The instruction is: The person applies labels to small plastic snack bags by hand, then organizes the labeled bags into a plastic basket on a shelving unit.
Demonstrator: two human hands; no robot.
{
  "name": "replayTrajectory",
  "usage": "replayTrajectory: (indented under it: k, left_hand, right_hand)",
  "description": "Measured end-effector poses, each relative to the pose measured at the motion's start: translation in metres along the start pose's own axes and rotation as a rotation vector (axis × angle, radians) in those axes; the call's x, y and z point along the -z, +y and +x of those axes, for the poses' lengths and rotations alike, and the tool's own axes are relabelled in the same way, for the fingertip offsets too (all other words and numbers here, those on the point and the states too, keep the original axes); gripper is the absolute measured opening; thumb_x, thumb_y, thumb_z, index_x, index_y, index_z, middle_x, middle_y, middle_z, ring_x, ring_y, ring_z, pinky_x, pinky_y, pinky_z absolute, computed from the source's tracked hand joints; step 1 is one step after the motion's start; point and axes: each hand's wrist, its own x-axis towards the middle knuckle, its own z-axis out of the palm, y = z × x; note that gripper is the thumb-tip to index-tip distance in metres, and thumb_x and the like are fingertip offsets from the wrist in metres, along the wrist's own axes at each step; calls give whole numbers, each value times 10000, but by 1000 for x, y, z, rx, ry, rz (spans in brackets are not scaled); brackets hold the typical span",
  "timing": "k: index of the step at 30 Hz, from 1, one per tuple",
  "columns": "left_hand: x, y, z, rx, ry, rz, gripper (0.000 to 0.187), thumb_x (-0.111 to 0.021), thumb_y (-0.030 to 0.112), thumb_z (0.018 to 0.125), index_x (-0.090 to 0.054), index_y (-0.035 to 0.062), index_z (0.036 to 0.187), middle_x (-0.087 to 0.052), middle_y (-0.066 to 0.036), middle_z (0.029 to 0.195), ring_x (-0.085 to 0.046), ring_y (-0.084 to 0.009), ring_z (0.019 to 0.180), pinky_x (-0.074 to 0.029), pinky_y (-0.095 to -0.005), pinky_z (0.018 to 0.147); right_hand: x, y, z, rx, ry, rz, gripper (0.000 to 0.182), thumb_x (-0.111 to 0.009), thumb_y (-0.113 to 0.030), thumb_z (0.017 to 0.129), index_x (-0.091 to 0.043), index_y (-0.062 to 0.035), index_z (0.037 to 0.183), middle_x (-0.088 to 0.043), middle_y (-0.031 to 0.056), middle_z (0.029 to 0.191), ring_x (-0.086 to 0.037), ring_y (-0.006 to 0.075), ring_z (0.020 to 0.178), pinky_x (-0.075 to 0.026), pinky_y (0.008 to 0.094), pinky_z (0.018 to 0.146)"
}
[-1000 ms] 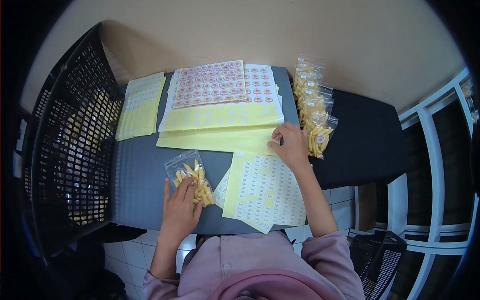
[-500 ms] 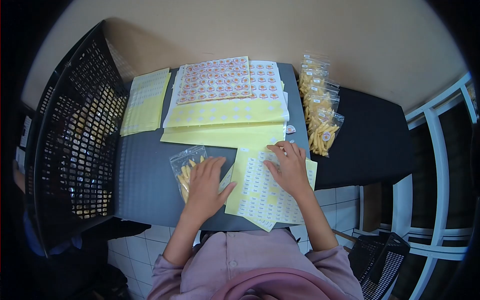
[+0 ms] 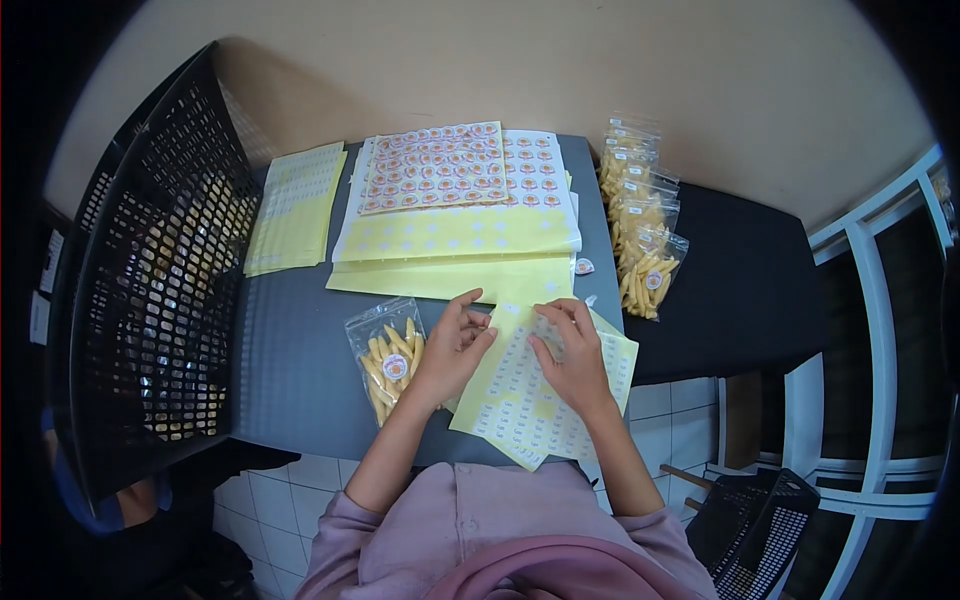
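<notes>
My left hand (image 3: 455,350) is over the left edge of a yellow sheet of small printed labels (image 3: 520,390), fingers curved with a gap to the thumb and nothing visible in them. Over the upper part of that sheet is my right hand (image 3: 575,355), its thumb and index finger apart near rows of labels; whether a label sticks to a fingertip is too small to tell. Another label sheet lies partly hidden underneath. Left of my left hand lies a clear zip bag of pale yellow stick-shaped snacks (image 3: 385,350), bearing a round sticker (image 3: 395,367).
Sheets of round stickers (image 3: 435,170) lie at the back of the grey table (image 3: 290,350). More label sheets (image 3: 295,210) are at the back left, beside a tall black perforated crate (image 3: 150,260). Filled bags (image 3: 645,275) line up on the right, along a black-covered surface (image 3: 740,290).
My left hand has moved right, off the snack bag to the label sheet, uncovering the bag's round sticker. My right hand stays over the sheet, slightly lower in view.
</notes>
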Motion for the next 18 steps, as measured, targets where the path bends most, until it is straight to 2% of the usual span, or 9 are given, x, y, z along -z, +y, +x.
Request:
replayTrajectory:
  k: [1,3,7,9,15,18]
  left_hand:
    - [0,-3,1,12,-11,-112,513,-497,19,841,-258,-9,1295,-565,-78,942,-535,-84,853,-436,-221,739]
    - [0,0,0,20,-22,-134,510,-492,9,840,-264,-6,1295,-572,-75,929,-543,-87,858,-437,-216,737]
    - [-1,8,-3,61,-63,-225,499,-492,-2,835,-285,-1,1288,-588,-75,916,-559,-92,836,-441,-214,728]
    - [-3,6,-4,57,-61,-224,495,-492,0,835,-289,0,1287,-590,-76,918,-561,-93,832,-441,-214,726]
    - [-4,5,-3,41,-77,-216,479,-493,9,836,-300,0,1275,-592,-90,929,-558,-98,839,-436,-212,729]
    - [-5,1,-1,42,-80,-230,436,-479,6,840,-327,1,1248,-586,-74,917,-558,-93,836,-437,-208,723]
  right_hand:
    - [-3,-1,-2,0,1,-1,276,-630,-40,710,-554,-25,975,-487,113,995,-543,264,878,-445,340,728]
    - [-9,-2,-6,54,71,46,246,-632,-25,709,-559,-5,942,-516,131,955,-565,277,854,-464,327,706]
    - [-17,-11,-9,13,107,69,182,-641,-21,706,-578,16,873,-548,141,910,-584,278,814,-468,336,695]
    - [-20,-11,-9,-8,158,123,136,-657,-30,705,-601,31,813,-567,138,896,-605,249,772,-497,317,669]
    - [-17,-16,-4,-189,159,383,129,-657,-21,718,-620,47,823,-570,107,922,-603,176,841,-531,277,742]
    - [-17,-14,-5,-229,158,416,118,-638,-4,729,-619,48,834,-565,102,939,-596,176,860,-530,284,757]
